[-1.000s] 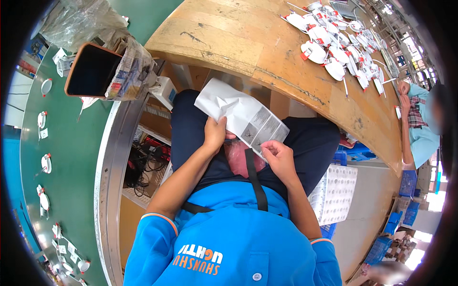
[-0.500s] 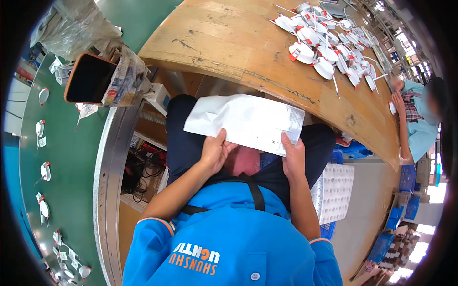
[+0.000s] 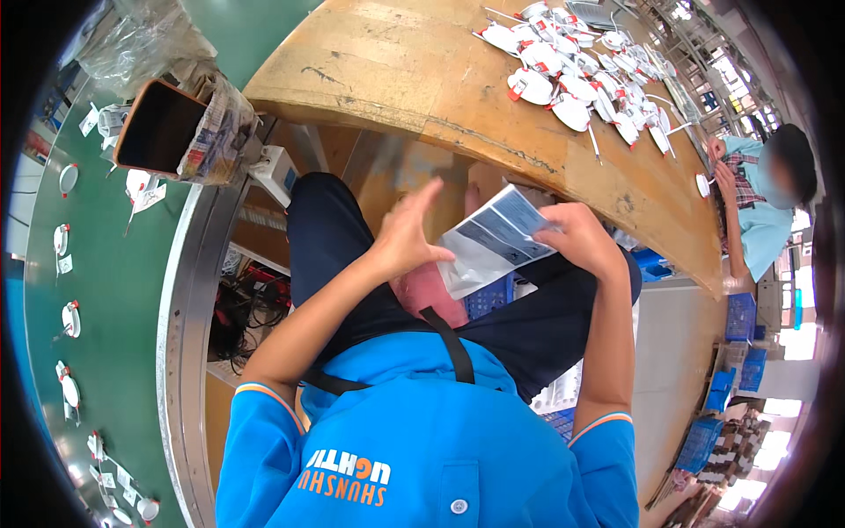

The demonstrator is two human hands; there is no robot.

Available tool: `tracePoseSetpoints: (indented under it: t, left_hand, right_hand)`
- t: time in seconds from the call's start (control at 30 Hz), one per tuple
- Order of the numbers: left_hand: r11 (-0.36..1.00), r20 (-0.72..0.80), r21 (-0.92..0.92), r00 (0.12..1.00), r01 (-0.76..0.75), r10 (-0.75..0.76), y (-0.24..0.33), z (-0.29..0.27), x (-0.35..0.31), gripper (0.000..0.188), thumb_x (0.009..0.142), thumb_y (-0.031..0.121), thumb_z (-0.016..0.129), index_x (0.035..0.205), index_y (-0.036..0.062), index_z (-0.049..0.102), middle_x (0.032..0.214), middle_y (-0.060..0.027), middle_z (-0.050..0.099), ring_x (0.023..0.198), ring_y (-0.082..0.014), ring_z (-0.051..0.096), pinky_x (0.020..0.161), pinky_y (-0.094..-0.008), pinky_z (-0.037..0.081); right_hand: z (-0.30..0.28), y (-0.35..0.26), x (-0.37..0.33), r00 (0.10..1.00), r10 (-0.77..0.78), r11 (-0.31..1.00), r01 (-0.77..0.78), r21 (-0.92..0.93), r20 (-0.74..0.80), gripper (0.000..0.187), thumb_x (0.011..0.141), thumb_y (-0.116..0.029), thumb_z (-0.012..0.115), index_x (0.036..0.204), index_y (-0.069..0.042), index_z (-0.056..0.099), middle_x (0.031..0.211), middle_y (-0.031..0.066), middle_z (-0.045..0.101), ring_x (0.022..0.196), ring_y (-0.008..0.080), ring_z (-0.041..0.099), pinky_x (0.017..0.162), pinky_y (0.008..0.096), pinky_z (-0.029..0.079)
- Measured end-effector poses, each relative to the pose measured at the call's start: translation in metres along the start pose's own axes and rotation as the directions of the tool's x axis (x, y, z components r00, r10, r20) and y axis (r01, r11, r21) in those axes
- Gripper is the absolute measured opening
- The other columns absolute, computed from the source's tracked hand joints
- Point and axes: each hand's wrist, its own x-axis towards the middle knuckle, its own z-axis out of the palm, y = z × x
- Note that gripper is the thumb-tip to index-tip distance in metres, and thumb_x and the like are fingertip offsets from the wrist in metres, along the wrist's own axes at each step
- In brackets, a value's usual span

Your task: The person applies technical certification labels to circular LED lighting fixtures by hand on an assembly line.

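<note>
so my right hand [image 3: 581, 236] has the printed white sheet [image 3: 497, 236] pinched at its far right corner, thumb against fingers, and that's the only firm grip I can make out. My left hand [image 3: 407, 239] is spread wide with nothing in it, thumb tip right by the sheet's left edge; can't tell if it's actually touching. The sheet sits tilted over my lap, out past a pink thing [image 3: 431, 295] between my legs and partly over a blue basket [image 3: 488, 299].

What worries me: one pinched corner is all that seems to hold it, so if my fingers slacken I reckon it slides off toward the basket. Pull hard from that corner and it could crease or tear, since it looks thin. It's also close to the front edge of the wooden table [image 3: 370, 79], so a careless swing up toward that pile of white lamps [image 3: 576, 86] might snag it
</note>
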Motion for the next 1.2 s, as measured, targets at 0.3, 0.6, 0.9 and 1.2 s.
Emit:
tracePoseSetpoints:
  t: [0.3,0.6,0.9,1.2]
  left_hand:
    - [0.886,0.469,-0.14,0.817,0.443,-0.334,-0.036,0.047,-0.046,0.019,0.07,0.013,0.07,0.072,-0.0005,0.058,0.06,-0.0032,0.059,0.052,-0.01,0.053,0.05,-0.0241,0.044]
    - [0.911,0.594,0.297,0.691,0.287,-0.412,-0.025,0.034,-0.065,0.025,0.069,0.019,0.067,0.078,-0.0033,0.062,0.074,-0.0206,0.061,0.07,-0.0282,0.062,0.065,-0.0345,0.047]
    - [0.724,0.33,-0.313,0.786,0.614,-0.524,-0.035,0.012,-0.075,0.05,0.069,0.007,0.068,0.111,-0.0058,0.045,0.094,-0.0128,0.057,0.086,-0.0206,0.058,0.074,-0.0301,0.048]
    - [0.659,0.349,0.025,0.611,0.752,-0.711,-0.047,0.039,-0.046,0.013,0.075,0.006,0.057,0.079,-0.0061,0.054,0.057,-0.0106,0.057,0.045,-0.0151,0.057,0.041,-0.0264,0.048]
  right_hand:
    - [0.014,0.009,0.064,0.958,0.127,0.991,-0.135,0.013,0.255,0.013,0.068,-0.001,0.061,0.082,-0.001,0.063,0.07,0.0032,0.062,0.068,0.009,0.055,0.065,0.0255,0.045]
    - [0.079,-0.004,0.085,0.951,-0.046,0.976,0.108,-0.189,0.306,0.018,0.064,-0.004,0.059,0.082,-0.001,0.062,0.074,0.0178,0.061,0.075,0.0315,0.059,0.069,0.0384,0.046]
    - [0.089,0.008,0.09,0.971,-0.059,0.981,0.099,-0.167,0.23,0.016,0.068,-0.005,0.057,0.084,-0.003,0.061,0.083,0.0188,0.06,0.082,0.0348,0.056,0.072,0.0412,0.044]
    - [0.111,0.045,0.094,0.984,-0.127,0.982,0.142,0.121,-0.124,0.013,0.072,-0.001,0.056,0.085,0.001,0.057,0.08,0.0158,0.057,0.077,0.0327,0.055,0.068,0.0368,0.043]
